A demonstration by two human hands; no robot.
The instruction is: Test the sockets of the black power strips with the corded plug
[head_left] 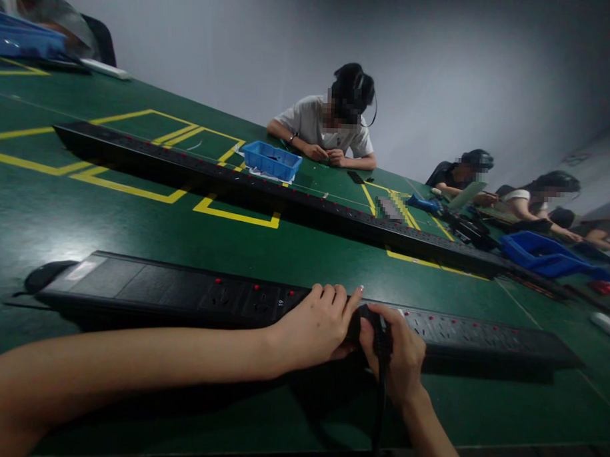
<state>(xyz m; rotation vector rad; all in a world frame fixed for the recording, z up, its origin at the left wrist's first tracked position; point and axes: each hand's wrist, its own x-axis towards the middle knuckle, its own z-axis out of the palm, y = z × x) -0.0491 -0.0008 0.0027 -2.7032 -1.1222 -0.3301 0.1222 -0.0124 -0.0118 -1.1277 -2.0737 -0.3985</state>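
A long black power strip [182, 294] with red switches lies across the green table [135, 229] right in front of me. My left hand [319, 325] rests on its near edge with fingers curled against the strip's top. My right hand [398, 355] sits just beside it, closed around a black plug whose cable [378, 411] hangs down toward me. Both hands meet at the strip's middle, and the plug itself is mostly hidden between them.
A second long black power strip [286, 198] lies farther back. A blue bin [272, 161] stands behind it, other blue bins [544, 253] to the right. Several people sit along the far side. Yellow tape lines [131, 189] mark the table.
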